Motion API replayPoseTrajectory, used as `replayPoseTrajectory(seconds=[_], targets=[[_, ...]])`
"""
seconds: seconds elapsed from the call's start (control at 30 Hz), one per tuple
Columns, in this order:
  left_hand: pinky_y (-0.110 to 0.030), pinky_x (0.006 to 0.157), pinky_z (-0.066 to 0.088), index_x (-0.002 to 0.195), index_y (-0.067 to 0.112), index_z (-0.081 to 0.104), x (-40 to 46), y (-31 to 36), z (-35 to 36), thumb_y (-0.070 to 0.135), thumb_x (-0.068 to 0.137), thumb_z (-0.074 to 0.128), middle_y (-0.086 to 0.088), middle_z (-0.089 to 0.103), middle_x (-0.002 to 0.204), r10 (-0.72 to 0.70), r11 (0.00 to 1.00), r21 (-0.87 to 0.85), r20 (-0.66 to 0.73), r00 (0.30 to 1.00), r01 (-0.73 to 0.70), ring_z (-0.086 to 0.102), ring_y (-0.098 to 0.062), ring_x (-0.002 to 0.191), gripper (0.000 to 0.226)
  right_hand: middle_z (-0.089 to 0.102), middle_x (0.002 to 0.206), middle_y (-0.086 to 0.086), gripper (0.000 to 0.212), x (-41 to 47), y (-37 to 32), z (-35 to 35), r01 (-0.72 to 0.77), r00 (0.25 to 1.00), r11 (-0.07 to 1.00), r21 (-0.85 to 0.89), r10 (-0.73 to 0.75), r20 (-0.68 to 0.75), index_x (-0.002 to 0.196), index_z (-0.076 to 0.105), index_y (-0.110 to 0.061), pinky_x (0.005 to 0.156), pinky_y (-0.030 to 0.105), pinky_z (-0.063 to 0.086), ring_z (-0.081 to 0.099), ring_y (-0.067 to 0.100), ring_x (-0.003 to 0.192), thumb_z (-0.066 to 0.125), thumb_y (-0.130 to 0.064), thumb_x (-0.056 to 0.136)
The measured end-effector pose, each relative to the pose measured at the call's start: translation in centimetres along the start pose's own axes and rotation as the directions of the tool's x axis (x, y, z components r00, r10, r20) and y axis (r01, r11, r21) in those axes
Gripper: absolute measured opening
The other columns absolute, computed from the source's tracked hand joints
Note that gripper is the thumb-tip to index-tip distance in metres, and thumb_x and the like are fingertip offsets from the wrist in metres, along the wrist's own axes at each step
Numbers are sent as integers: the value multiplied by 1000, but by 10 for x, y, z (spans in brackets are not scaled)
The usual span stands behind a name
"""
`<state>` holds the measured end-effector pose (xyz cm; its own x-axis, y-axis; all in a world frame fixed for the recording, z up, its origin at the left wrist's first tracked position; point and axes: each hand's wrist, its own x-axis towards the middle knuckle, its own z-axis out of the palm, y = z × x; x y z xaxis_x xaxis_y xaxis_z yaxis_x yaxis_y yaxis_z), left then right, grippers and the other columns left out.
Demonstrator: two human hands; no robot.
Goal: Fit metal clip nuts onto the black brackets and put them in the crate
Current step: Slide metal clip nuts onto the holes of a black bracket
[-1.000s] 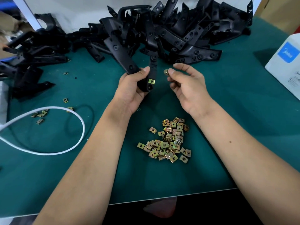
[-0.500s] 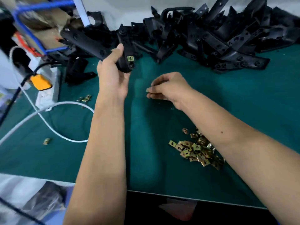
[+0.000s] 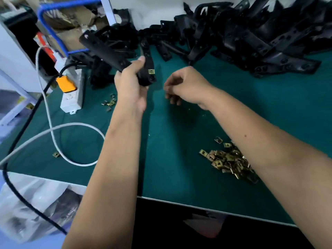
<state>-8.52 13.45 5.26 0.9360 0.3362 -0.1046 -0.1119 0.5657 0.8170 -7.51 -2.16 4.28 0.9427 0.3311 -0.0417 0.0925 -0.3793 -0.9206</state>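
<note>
My left hand [image 3: 131, 83] grips a black bracket [image 3: 107, 51] above the green table, its long arm pointing up and left. A brass clip nut [image 3: 151, 71] sits fitted on the bracket's short end beside my thumb. To the right, my right hand [image 3: 186, 85] hovers over the mat with fingers loosely curled; I cannot see anything held in it. A heap of brass clip nuts [image 3: 228, 160] lies near the front edge, partly hidden under my right forearm. A big pile of black brackets [image 3: 251, 38] fills the back of the table.
A white power strip [image 3: 72, 97] with an orange plug [image 3: 65, 84] lies at the left, with white cable [image 3: 53, 130] and black cable looping over the mat. A few stray clip nuts [image 3: 108, 103] lie near it. A blue-framed cart [image 3: 53, 18] with cardboard stands at back left.
My view swung left. My left hand carried the bracket leftward, away from my right hand, which dropped lower and curled its fingers.
</note>
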Motion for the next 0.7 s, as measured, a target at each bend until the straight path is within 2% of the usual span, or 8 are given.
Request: replayPoseTrajectory(seconds=[0.07,0.17,0.27,0.33,0.43,0.5,0.63,0.7], targets=[[-39,78,51,121,4,54,-3,-24,19,2,94,65,-18,58,109,-77,997,31,54,996,75,59,-30,95,29,76,74,7,6,-14,5,-31,58,991,972,-229,-29,129,88,71,-9,48,26,49,65,13,56,71,-7,93],[-39,83,56,130,-8,55,-8,-57,48,3,92,69,-20,67,113,-199,980,29,92,976,197,67,-34,99,43,77,78,-3,6,-40,10,-74,113,924,865,-489,90,372,91,78,-19,54,23,52,65,4,60,82,-19,87],[-31,67,57,139,-6,53,-15,-84,74,3,90,72,-15,68,109,-246,969,46,112,963,243,68,-28,92,53,75,79,-16,15,-67,12,-98,152,847,822,-548,178,501,92,79,-30,64,16,50,65,-4,68,88,-32,80],[-36,74,60,133,-8,56,-17,-97,85,1,91,70,-15,69,108,-272,962,55,157,949,266,69,-28,95,45,72,75,-19,18,-78,11,-101,163,813,822,-546,202,546,91,79,-33,59,9,43,62,-5,66,90,-38,76],[-47,82,54,104,0,59,-18,-110,91,-3,91,67,-12,65,90,-257,966,96,252,933,240,65,-29,89,15,66,65,-19,20,-84,14,-94,186,804,785,-591,224,551,85,79,-32,52,9,39,58,-4,58,92,-41,72],[-45,81,51,94,7,56,-14,-113,88,-2,92,67,-9,63,84,-245,969,104,292,924,224,64,-27,86,14,64,60,-19,17,-83,16,-88,190,818,764,-617,224,529,80,77,-29,49,9,39,57,-4,55,91,-37,73],[-53,102,49,115,3,57,-12,-110,82,2,92,66,-20,64,108,-282,956,24,352,893,292,67,-37,108,24,66,62,-21,13,-85,20,-91,195,865,757,-624,167,473,79,76,-28,51,9,40,57,-5,56,89,-31,78],[-47,93,52,114,3,58,-14,-108,82,4,92,66,-17,63,104,-290,955,43,341,894,293,68,-30,96,23,67,67,-23,14,-86,25,-95,203,910,769,-607,82,407,79,74,-28,56,9,42,59,-6,61,88,-29,79]])
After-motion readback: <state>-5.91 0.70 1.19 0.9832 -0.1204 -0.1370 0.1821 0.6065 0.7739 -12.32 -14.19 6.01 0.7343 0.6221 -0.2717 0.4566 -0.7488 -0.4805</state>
